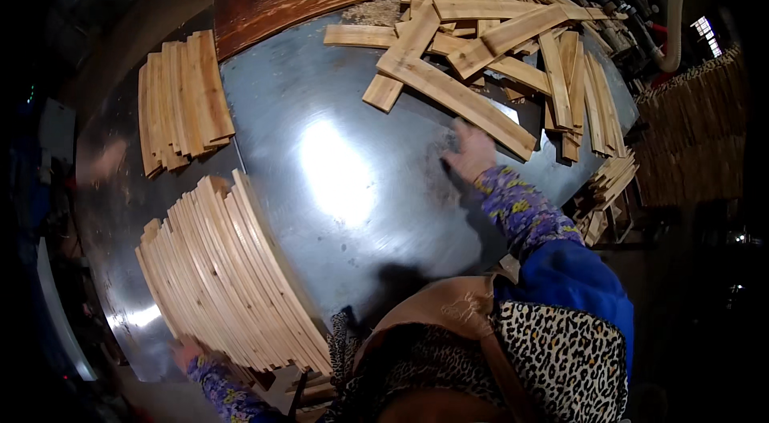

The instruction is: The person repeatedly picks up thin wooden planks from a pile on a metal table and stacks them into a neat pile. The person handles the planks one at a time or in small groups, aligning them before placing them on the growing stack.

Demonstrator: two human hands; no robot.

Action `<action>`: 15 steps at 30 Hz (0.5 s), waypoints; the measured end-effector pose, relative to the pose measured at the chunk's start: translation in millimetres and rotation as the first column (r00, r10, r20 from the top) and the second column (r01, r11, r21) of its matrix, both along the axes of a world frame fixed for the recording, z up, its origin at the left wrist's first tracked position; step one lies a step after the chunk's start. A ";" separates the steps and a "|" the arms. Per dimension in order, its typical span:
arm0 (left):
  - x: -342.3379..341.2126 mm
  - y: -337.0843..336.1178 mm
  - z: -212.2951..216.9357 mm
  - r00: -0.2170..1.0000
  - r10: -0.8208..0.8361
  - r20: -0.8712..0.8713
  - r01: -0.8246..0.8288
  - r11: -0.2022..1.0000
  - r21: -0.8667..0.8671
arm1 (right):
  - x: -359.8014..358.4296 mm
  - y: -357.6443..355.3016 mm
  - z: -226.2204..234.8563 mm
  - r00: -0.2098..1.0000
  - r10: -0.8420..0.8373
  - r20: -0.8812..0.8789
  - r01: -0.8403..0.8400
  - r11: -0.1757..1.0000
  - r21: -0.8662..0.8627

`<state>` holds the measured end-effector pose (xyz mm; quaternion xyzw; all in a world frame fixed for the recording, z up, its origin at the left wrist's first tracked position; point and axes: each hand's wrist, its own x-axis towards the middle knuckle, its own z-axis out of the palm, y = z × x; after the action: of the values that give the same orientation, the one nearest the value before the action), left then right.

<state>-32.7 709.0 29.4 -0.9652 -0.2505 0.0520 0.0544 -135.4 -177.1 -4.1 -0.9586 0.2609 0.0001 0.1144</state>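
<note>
Your left hand (186,352) rests on the near end of the fanned stack of pale slats (232,271); grip not discernible. Your right hand (471,152), blurred, fingers spread, touches a long plank (456,98) at the loose pile's (489,30) edge. Grey metal table (344,167); dim workshop.

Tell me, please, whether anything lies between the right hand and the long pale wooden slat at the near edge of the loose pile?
Nothing visible does: the right hand is blurred but right beside the long pale wooden slat, with only bare grey metal tabletop around it.
</note>
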 end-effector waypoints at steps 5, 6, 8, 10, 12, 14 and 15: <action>115.0 -256.8 -12.6 0.755 -0.343 0.558 0.550 0.795 -0.257 | -7.5 -111.9 -13.6 0.980 -0.153 -0.127 0.148 0.988 -0.048; 126.8 -333.2 -10.6 0.758 -0.403 0.513 0.614 0.706 -0.352 | 5.3 -122.2 1.9 0.975 -0.099 -0.200 0.103 0.995 0.009; 139.8 -495.3 11.3 0.642 -0.616 0.457 0.766 0.489 -0.417 | 3.3 -122.0 19.2 0.976 -0.050 -0.210 0.091 0.977 0.192; 177.6 -578.7 -62.4 0.500 -0.736 0.457 0.866 0.431 -0.254 | -1.3 -110.2 30.8 0.997 -0.001 -0.074 0.032 0.905 0.423; 177.6 -696.4 -63.7 0.495 -0.734 0.464 0.866 0.372 -0.335 | -24.0 -105.5 32.4 0.997 -0.039 0.065 0.000 0.855 0.519; 186.3 -779.1 -55.8 0.453 -0.812 0.367 0.885 0.359 -0.297 | -31.6 -108.1 20.6 0.958 -0.110 0.265 -0.043 0.857 0.513; 183.4 -809.3 -55.8 0.429 -0.818 0.385 0.903 0.368 -0.224 | -26.6 -119.5 -2.2 0.889 -0.267 0.371 -0.004 0.807 0.591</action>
<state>150.8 -100.3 -26.4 -0.9396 0.3054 -0.0357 -0.1506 -162.0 -296.7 -6.2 -0.8323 0.2837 -0.1439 0.4540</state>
